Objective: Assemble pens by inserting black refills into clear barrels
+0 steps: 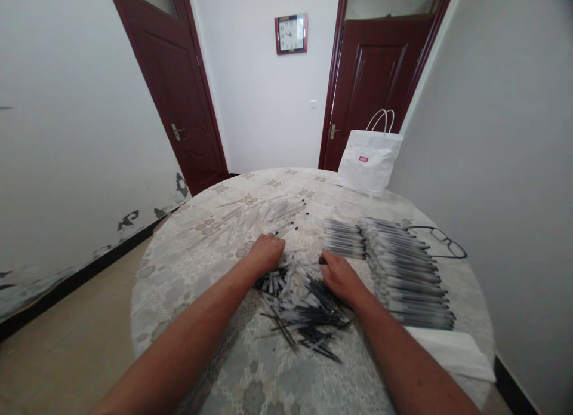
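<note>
My left hand (267, 252) rests knuckles up on the round table (188, 266), fingers curled over the far edge of a loose heap of black refills and caps (304, 313). What it holds is hidden. My right hand (339, 274) is curled beside the same heap, pinching a dark pen part at its fingertips. To its right lie neat rows of assembled pens (403, 266). Beyond my left hand is a spread of clear pen barrels (264, 215).
A white paper bag (369, 161) stands at the table's far edge. Black-framed glasses (441, 239) lie right of the pen rows. A white sheet (452, 352) sits at the near right edge. Two dark red doors (179, 98) and a wall clock (290, 33) are behind.
</note>
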`<state>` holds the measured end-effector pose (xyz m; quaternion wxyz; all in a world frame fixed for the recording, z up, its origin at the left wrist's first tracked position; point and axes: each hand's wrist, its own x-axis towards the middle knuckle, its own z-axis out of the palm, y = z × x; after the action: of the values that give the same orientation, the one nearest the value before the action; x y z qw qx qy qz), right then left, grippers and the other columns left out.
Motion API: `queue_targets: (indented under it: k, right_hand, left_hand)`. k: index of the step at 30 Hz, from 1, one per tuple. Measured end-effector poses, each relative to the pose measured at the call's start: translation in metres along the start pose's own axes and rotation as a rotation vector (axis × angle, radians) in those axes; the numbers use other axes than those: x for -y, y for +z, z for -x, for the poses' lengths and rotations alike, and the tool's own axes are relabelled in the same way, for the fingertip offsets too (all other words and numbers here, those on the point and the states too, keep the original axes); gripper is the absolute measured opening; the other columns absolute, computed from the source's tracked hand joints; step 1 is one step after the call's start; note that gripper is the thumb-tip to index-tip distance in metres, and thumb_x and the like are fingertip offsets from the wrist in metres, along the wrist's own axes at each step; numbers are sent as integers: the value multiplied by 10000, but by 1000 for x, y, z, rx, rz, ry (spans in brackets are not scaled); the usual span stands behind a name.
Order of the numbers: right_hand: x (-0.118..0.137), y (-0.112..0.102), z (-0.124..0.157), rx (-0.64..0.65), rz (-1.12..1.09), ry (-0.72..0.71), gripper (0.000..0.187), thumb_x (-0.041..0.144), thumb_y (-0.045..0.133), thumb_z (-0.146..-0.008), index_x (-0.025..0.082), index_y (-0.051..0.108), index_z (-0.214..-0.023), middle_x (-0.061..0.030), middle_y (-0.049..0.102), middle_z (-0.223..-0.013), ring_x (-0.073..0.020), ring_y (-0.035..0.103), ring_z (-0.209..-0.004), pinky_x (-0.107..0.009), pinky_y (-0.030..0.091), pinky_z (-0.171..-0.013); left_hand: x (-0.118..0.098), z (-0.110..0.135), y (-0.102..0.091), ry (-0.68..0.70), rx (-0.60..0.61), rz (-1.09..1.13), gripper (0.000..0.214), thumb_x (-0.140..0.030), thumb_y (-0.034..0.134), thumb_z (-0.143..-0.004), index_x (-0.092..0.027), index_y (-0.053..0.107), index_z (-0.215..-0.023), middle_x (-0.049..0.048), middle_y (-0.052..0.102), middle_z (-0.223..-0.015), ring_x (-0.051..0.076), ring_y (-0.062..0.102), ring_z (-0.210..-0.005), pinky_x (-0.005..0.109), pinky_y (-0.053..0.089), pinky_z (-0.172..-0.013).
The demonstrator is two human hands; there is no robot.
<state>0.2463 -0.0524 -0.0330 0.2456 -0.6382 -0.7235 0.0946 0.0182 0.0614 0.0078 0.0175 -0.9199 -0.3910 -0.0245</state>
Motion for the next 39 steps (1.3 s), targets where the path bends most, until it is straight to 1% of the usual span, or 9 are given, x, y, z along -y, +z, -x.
queue_targets:
  k: [6,9,12,16,19,22,29,36,39]
  right_hand:
    - [0,0,1,-3,-35,-1,197,129,399,-862,177,552,-978,-80,671,-920,-190,607,-866,-263,382,-793]
    - [1,-1,2,-5,-21,-6,193,145,394,-875,180,557,-973,-79,674,-907,-195,617,-866,-269,388,-793]
    - [2,-2,2,-36,-18,3,210,165,386,-891,188,566,-996,-75,681,-911,-201,630,-862,-274,396,-780]
    - [9,-6,2,-146,-49,28,277,250,348,-952,190,560,-1119,-71,690,-895,-217,650,-820,-294,414,-749]
    - [20,-13,3,-218,-52,36,299,338,383,-962,196,558,-1160,-60,683,-862,-226,646,-772,-308,425,-724]
    - [32,-19,6,-254,-80,-29,282,315,404,-942,199,565,-1142,-69,667,-907,-224,629,-823,-318,446,-757]
    - [47,-11,7,-272,-149,-208,292,259,371,-974,190,592,-1151,-102,662,-1014,-216,624,-947,-346,491,-876]
    - [62,-11,16,-153,-89,-233,376,270,407,-970,215,578,-1301,-92,671,-1237,-213,637,-1114,-342,485,-980]
    - [68,-14,19,-138,-87,-219,349,244,384,-958,205,588,-1238,-87,702,-1096,-208,661,-979,-319,503,-886]
  left_hand:
    - [1,19,-14,-52,-38,58,254,-165,540,-803,-183,661,-1026,138,689,-974,271,630,-986,372,453,-879]
    - [5,41,-24,-84,-171,255,227,-224,536,-847,-211,639,-1049,100,693,-990,240,636,-968,354,458,-886]
    - [5,64,-34,-147,-338,655,193,-302,552,-881,-230,619,-1047,68,711,-994,215,647,-952,346,472,-885]
    - [-14,77,-41,-370,-492,1474,371,-368,628,-860,-209,572,-1191,102,724,-1045,202,658,-890,314,536,-726]
    - [-36,73,-34,-461,-415,1948,402,-301,695,-820,-179,576,-1184,147,686,-1131,189,659,-849,310,575,-650]
    - [-49,65,-20,-447,-364,2182,346,-189,735,-782,-154,592,-1096,136,675,-1079,172,671,-837,312,604,-697]
    - [-40,66,1,-409,-375,2325,212,-133,706,-798,-151,560,-952,80,663,-957,165,695,-839,381,590,-864]
    - [-36,69,-2,-386,-414,2253,239,-295,668,-860,-188,457,-901,118,684,-1060,232,712,-926,378,609,-727]
    - [-36,68,-3,-397,-474,2258,270,-318,656,-868,-205,415,-910,111,696,-1025,236,723,-911,377,607,-735]
